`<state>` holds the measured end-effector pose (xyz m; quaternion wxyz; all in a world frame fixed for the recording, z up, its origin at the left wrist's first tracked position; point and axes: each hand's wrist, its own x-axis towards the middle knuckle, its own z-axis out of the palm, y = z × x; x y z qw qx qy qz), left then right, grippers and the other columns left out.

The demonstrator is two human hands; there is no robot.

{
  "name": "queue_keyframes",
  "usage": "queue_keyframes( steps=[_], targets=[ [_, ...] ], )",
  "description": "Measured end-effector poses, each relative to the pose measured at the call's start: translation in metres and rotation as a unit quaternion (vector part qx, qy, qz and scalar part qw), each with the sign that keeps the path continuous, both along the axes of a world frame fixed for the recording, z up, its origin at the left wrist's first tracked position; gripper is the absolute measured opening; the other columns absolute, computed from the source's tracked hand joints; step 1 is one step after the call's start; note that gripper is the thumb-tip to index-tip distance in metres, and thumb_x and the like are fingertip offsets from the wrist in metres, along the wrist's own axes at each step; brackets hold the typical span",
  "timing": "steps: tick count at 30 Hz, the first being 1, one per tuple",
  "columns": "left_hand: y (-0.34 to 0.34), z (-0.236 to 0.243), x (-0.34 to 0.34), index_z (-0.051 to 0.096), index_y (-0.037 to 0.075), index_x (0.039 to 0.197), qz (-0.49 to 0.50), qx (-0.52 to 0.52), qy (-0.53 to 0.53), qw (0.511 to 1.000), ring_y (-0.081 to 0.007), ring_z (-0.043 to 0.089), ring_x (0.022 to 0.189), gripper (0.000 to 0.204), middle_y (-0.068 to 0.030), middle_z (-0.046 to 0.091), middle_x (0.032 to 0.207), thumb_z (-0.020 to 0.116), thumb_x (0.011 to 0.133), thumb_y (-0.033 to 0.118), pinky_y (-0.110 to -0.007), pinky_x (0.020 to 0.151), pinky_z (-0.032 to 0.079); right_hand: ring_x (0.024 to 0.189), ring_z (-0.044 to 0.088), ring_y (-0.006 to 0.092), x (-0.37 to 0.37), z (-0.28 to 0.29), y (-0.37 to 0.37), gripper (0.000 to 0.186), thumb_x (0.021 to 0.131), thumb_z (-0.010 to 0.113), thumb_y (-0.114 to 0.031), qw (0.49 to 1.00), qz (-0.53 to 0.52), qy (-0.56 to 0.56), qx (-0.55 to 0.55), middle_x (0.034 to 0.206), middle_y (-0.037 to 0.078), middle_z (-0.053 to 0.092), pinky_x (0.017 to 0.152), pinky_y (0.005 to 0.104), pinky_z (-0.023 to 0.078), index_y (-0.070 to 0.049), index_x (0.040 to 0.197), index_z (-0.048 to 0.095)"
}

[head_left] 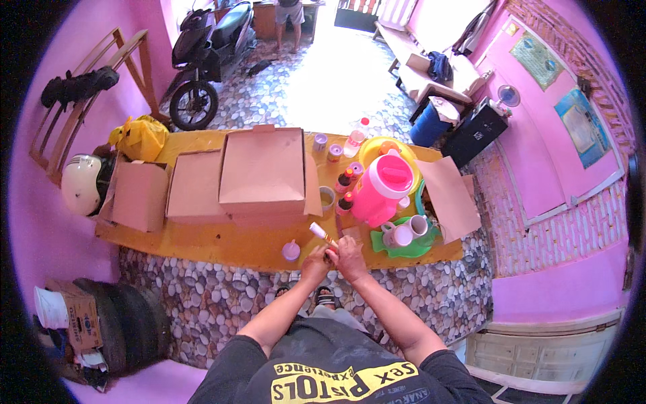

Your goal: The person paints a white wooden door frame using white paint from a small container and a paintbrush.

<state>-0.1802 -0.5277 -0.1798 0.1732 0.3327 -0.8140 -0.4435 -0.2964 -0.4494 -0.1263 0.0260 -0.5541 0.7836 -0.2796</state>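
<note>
Just above the table's front edge, my two hands meet. My right hand [350, 260] is closed round a slim white-tipped stick [328, 238] with orange and red bands, tilted up to the left; its exact kind is unclear. Against it, my left hand [315, 266] has its fingers pinched together near the stick's lower end, and what lies between them is hidden. Left of the hands stands a small lilac container [291, 251]. To their right, two light mugs [398, 236] sit on a green tray [418, 248].
Cardboard boxes [262, 168] fill the left of the yellow table [202, 246]. A pink jug [377, 192], dark red-capped bottles [344, 180], a tape roll [326, 198] and a clear bottle [354, 140] crowd the right. Beyond are a motorbike [208, 54] and a person [291, 20].
</note>
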Motion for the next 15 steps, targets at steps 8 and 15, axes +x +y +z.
queue_keyframes(
  steps=[8,15],
  targets=[
    [-0.009,-0.005,-0.011,0.060,0.018,0.135,0.021,0.078,0.045,0.996,-0.0395,0.064,0.103,0.051,-0.0170,0.065,0.111,0.073,0.087,0.033,-0.049,0.085,0.052,0.088,0.059,0.0367,-0.001,0.013,0.002,0.040,0.091,0.074,-0.037,0.994,-0.048,-0.077,-0.058,0.093,0.017,0.056,0.077,0.0469,0.048,-0.001,0.096,0.055],
    [-0.010,-0.006,-0.015,0.056,0.022,0.141,0.046,-0.005,0.016,0.999,-0.0402,0.065,0.103,0.059,-0.0200,0.064,0.112,0.072,0.089,0.043,-0.049,0.084,0.053,0.078,0.059,0.0436,-0.010,0.015,0.031,0.041,0.093,0.069,-0.038,0.984,-0.160,-0.080,-0.024,0.081,0.022,0.056,0.067,0.0510,0.046,-0.002,0.086,0.051]
  ],
)
